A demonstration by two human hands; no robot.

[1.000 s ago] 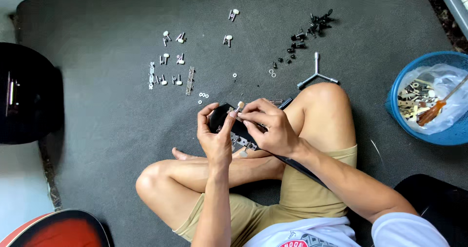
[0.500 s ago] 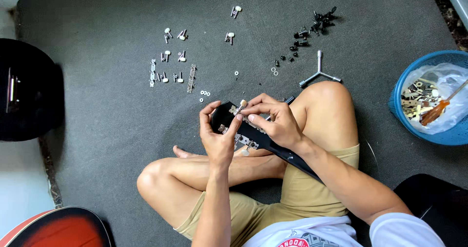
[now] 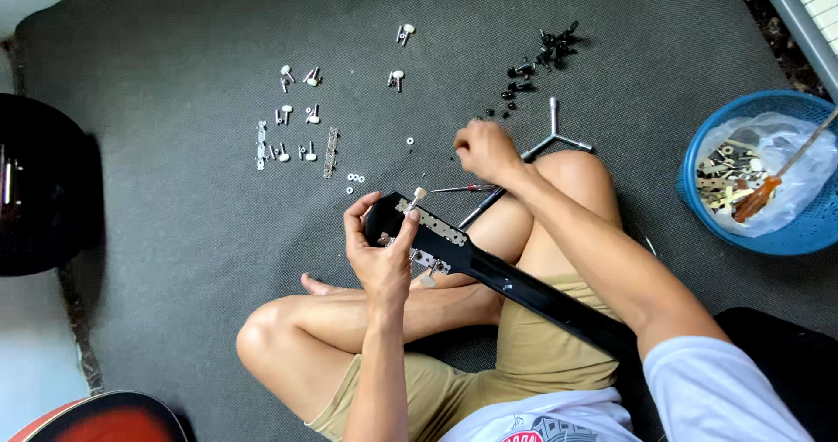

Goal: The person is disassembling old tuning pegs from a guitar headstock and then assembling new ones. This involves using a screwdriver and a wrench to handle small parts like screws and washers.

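The right hand (image 3: 485, 149) has been withdrawn from the black guitar headstock (image 3: 419, 228) and is now closed over small parts on the grey floor mat (image 3: 175, 232). The headstock remains clamped by the left hand (image 3: 380, 254) above the lap.

Grey mat (image 3: 175, 259) carries white pegs (image 3: 297, 110), washers (image 3: 354, 181), black screws (image 3: 537, 58), wrench (image 3: 554, 132), blue basket (image 3: 698, 167)
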